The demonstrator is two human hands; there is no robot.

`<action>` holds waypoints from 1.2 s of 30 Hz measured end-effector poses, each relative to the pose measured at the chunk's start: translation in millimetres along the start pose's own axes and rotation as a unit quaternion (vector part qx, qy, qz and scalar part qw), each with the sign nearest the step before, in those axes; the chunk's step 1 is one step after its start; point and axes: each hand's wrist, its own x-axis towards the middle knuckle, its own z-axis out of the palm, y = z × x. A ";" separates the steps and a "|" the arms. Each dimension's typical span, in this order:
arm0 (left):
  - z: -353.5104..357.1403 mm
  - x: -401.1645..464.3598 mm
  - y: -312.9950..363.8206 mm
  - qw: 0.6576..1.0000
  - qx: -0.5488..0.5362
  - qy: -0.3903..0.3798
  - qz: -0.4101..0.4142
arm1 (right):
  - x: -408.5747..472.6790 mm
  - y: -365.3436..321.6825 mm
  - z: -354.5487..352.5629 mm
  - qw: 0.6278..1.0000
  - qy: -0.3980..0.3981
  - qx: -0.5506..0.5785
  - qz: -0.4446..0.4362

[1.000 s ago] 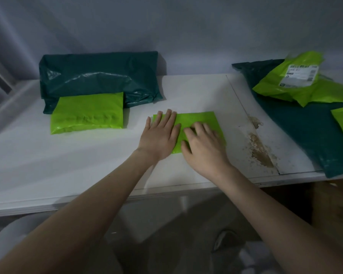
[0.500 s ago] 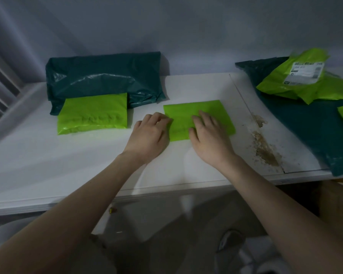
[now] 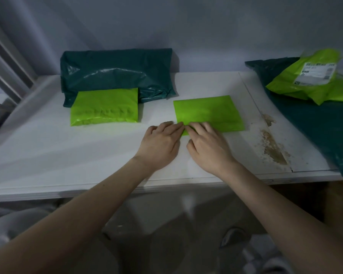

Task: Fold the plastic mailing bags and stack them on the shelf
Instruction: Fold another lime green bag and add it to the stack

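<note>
A folded lime-green mailing bag (image 3: 208, 112) lies flat on the white shelf (image 3: 99, 155), right of centre. My left hand (image 3: 159, 144) touches the bag's near-left corner with its fingertips. My right hand (image 3: 208, 148) lies right beside it, with its fingers resting on the bag's near edge. Whether a thumb is under the corner I cannot tell. To the left, another folded lime bag (image 3: 104, 107) rests against the front of a folded dark green bag (image 3: 117, 74).
At the right lies a heap of unfolded bags: a large dark green one (image 3: 313, 123) with a lime bag bearing a white label (image 3: 305, 80) on top. A brown worn patch (image 3: 273, 149) marks the shelf by a seam. A wall stands behind.
Both hands have slid back towards me across the lime bag, from covering its middle to its near-left corner. More of the bag now shows.
</note>
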 end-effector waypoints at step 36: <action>1.1 39.1 66.4 1.000 0.003 0.007 0.000 | -17.0 64.1 -12.3 0.993 -0.021 0.014 0.118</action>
